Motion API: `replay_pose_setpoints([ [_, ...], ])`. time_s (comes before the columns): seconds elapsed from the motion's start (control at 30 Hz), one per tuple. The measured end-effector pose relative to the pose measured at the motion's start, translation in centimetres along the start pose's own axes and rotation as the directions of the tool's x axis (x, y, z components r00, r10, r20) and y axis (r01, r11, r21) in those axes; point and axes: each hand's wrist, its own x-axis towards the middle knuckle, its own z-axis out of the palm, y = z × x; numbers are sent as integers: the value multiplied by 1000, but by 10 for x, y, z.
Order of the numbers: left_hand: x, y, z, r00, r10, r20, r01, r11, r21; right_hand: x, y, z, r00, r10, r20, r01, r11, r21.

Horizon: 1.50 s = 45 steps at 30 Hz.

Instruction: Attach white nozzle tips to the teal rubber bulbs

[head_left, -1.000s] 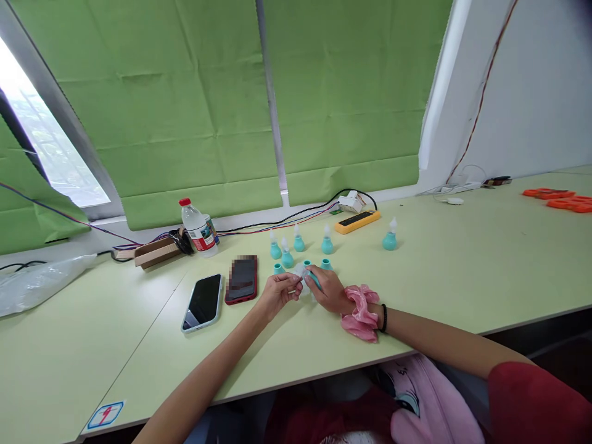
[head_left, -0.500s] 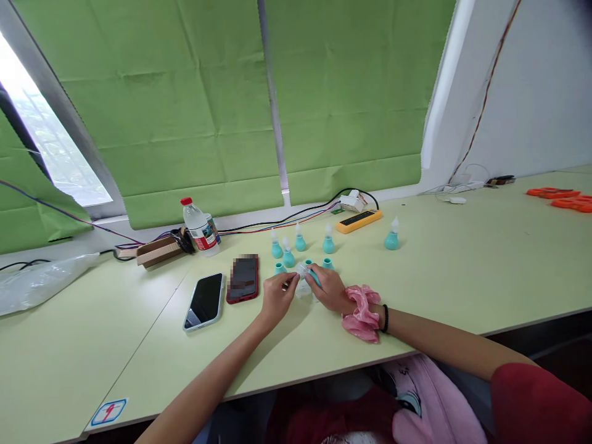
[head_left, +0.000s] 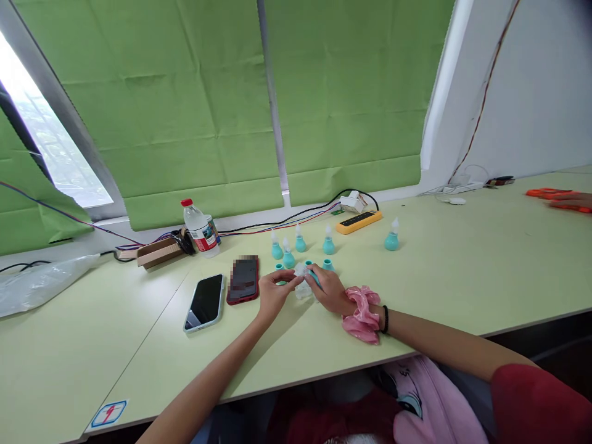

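Observation:
My left hand (head_left: 274,295) is closed in a pinch at a small clear plastic piece (head_left: 300,270). Against its other side, my right hand (head_left: 330,291) grips a teal bulb (head_left: 315,277), mostly covered by the fingers. Whether piece and bulb are joined I cannot tell. Under the hands lie more clear plastic pieces (head_left: 303,291). Open-necked teal bulbs stand close by, one of them (head_left: 328,265) just behind my right hand. Farther back, several bulbs carry pointed translucent tips, such as a tipped bulb (head_left: 328,240); another tipped bulb (head_left: 391,237) stands apart at right.
Left of my hands lie a red-cased phone (head_left: 243,280) and a pale-cased phone (head_left: 204,302). Behind are a water bottle (head_left: 201,228), a cardboard tray (head_left: 160,251), cables and a yellow multi-socket strip (head_left: 359,222). Another person's hand (head_left: 576,200) rests over orange-handled scissors (head_left: 548,193).
My left fingers have shifted slightly at the clear piece and now look more stretched out. My right hand has barely moved. Another person's hand has come in over the orange handles at right.

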Motion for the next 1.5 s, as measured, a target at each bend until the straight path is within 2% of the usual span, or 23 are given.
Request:
replay_pose_setpoints([
  [0.13,2,-1,0,996,-51,71,61,987,-146,0,-3,-3,1000,-16,21,15,998,59],
  [0.3,2,3,-1,983,-91,157,118,979,-168,0,-2,-4,999,-30,30,27,995,92],
  [0.47,2,3,-1,971,-116,210,161,965,-209,0,0,-2,999,-40,31,39,998,40],
  [0.67,1,2,1,979,-102,179,140,967,-212,1,-1,-1,999,-29,32,30,999,-32],
  [0.9,-1,12,5,967,-247,71,256,923,-286,2,1,2,1000,31,4,-30,986,-165],
  [1.07,-3,11,5,937,-336,98,348,869,-353,1,3,5,999,5,31,2,978,-208],
  [1.27,0,5,3,873,-457,174,480,733,-482,0,4,7,999,-11,34,18,977,-211],
  [1.5,3,5,4,818,-524,237,556,617,-556,0,4,8,1000,-9,24,14,979,-203],
])
